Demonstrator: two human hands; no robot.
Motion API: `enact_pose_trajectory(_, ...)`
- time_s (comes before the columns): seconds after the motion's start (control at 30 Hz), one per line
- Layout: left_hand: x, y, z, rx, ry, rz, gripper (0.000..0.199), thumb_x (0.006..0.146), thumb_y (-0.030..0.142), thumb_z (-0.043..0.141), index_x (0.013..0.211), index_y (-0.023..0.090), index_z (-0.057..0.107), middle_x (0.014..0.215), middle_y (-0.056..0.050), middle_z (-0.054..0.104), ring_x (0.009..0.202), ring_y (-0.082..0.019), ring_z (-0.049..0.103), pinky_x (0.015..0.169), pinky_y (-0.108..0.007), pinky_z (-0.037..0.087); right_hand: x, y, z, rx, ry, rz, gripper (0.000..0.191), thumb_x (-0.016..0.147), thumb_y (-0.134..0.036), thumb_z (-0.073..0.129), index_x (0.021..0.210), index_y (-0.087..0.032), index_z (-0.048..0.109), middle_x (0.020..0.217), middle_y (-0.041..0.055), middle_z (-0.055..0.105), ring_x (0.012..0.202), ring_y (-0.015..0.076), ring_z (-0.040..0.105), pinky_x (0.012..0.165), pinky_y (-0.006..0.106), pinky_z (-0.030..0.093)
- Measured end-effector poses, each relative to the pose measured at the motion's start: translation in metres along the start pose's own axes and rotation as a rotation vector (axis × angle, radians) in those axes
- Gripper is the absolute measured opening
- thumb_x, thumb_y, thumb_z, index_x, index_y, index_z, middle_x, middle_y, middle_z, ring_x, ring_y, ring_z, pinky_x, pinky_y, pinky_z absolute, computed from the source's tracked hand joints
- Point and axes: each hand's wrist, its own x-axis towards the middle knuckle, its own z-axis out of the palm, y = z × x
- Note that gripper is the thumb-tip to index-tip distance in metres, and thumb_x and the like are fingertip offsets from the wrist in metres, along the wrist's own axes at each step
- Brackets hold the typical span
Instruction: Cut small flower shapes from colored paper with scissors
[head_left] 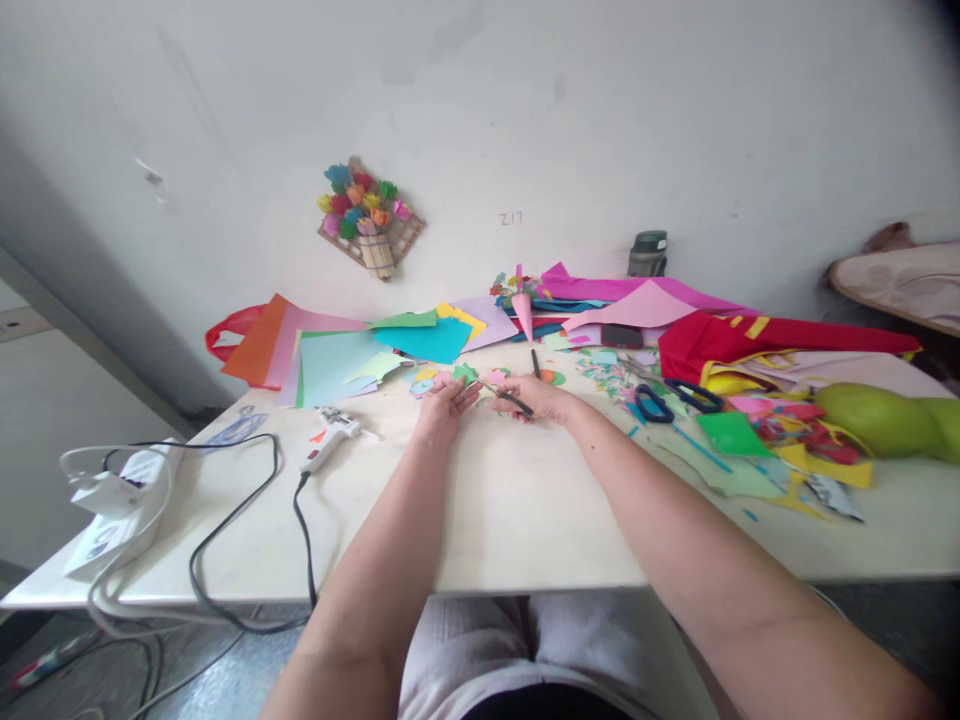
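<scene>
Nearest, left of the left hand, a glue gun (330,443) lies on the table (525,520), its cord running toward the near edge. To the right of the right hand are mixed scraps (787,425) and large scissors (654,404), unheld.

Left hand (448,408): grasping a green piece (465,373) at the fingertips. Right hand (541,400): grasping small scissors (516,404), blades directed toward the left hand. Whether they touch the paper cannot be told.

Just beyond both hands lie cut shapes (424,380); beyond and right of the right hand, a spread of small clippings (600,372). Farther, past the right hand, stands a pink cone (523,315) with small coloured pieces at its top. Large sheets (341,360) lie beyond the left hand.

Assessment: cutting judged part-way. Numerous shapes are already cut and one cone appears made up; the green piece looks unfinished, and the loose shapes remain unassembled.
</scene>
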Motion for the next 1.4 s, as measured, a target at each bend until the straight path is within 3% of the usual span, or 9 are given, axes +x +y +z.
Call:
enact_pose_trajectory(0.5,-0.001,0.001,0.002,-0.008,0.014,-0.005,0.008,0.070,0.010,0.062,0.077,0.012,0.063,0.082,-0.009,0.071,0.076,-0.020,0.069,0.079,-0.032,0.052,0.005,0.002,0.000,0.008,0.014,0.016,0.021,0.066,-0.025,0.072,0.068,-0.014,0.054,0.047,-0.0061,0.048,0.034,0.0040,0.038,0.031,0.017,0.031)
enact_pose_trajectory(0.67,-0.002,0.002,0.003,-0.013,0.011,-0.012,0.005,0.072,0.009,0.059,0.075,0.012,0.062,0.077,-0.007,0.070,0.074,-0.018,0.069,0.075,-0.029,0.054,0.006,0.004,0.000,0.012,0.021,-0.003,0.023,0.067,-0.029,0.072,0.071,-0.014,0.055,0.047,-0.0064,0.047,0.035,0.0040,0.038,0.032,0.017,0.031)
enact_pose_trajectory(1.13,-0.001,0.001,0.002,0.007,0.026,-0.014,0.007,0.071,0.010,0.059,0.078,0.012,0.061,0.079,-0.009,0.070,0.082,-0.021,0.069,0.083,-0.034,0.052,0.008,0.007,0.000,0.006,0.023,-0.029,0.028,0.065,-0.032,0.073,0.070,-0.014,0.053,0.047,-0.0065,0.047,0.035,0.0041,0.039,0.032,0.017,0.031)
enact_pose_trajectory(1.4,-0.001,0.001,0.002,-0.003,0.009,-0.016,0.009,0.070,0.010,0.060,0.079,0.013,0.060,0.076,-0.007,0.070,0.077,-0.020,0.069,0.077,-0.031,0.053,0.010,0.010,0.003,0.055,0.034,-0.067,0.032,0.063,-0.036,0.074,0.070,-0.014,0.051,0.050,-0.0067,0.045,0.037,0.0042,0.040,0.031,0.016,0.030)
